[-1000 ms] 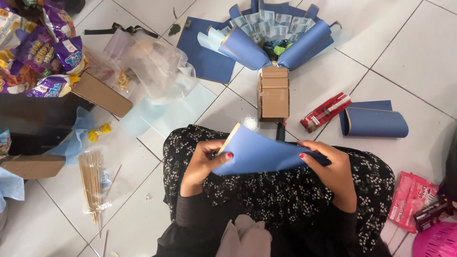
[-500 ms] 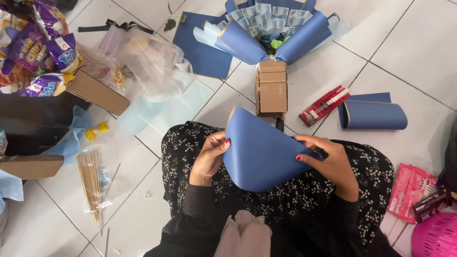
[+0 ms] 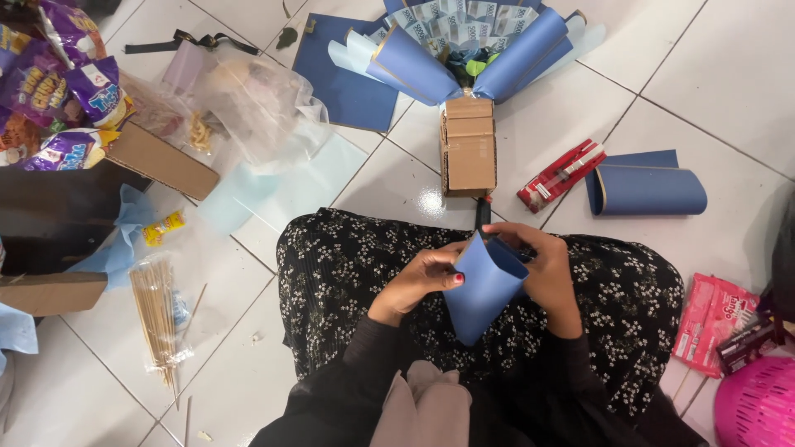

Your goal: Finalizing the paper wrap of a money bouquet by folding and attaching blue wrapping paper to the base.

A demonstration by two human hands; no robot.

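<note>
Blue paper sheet sat over the lap, rolled into a cone, point toward 6 o'clock, open end toward 12. Left hand was at its 9 o'clock edge, fingers closed on the paper, thumb on top. Right hand was at its 3 o'clock side, fingers wrapped round the cone's upper edge. Both gripped the same sheet, hands close together.

Around it, on the tiled floor:
- Cardboard box at 12 o'clock, just beyond the knees, standing on end.
- Bouquet of banknotes and blue paper wraps behind the box, further toward 12.
- Flat blue sheet at 11 o'clock, next to the bouquet.
- Rolled blue paper at 2 o'clock, lying on its side, well apart from the hands.
- Red snack packet between the box and that roll.
- Clear plastic bag at 10 o'clock.
- Bundle of wooden skewers at 9 o'clock, in a clear sleeve.
- Snack bags piled at far 10 o'clock.
- Pink packet at 3 o'clock, pink basket at 4.
</note>
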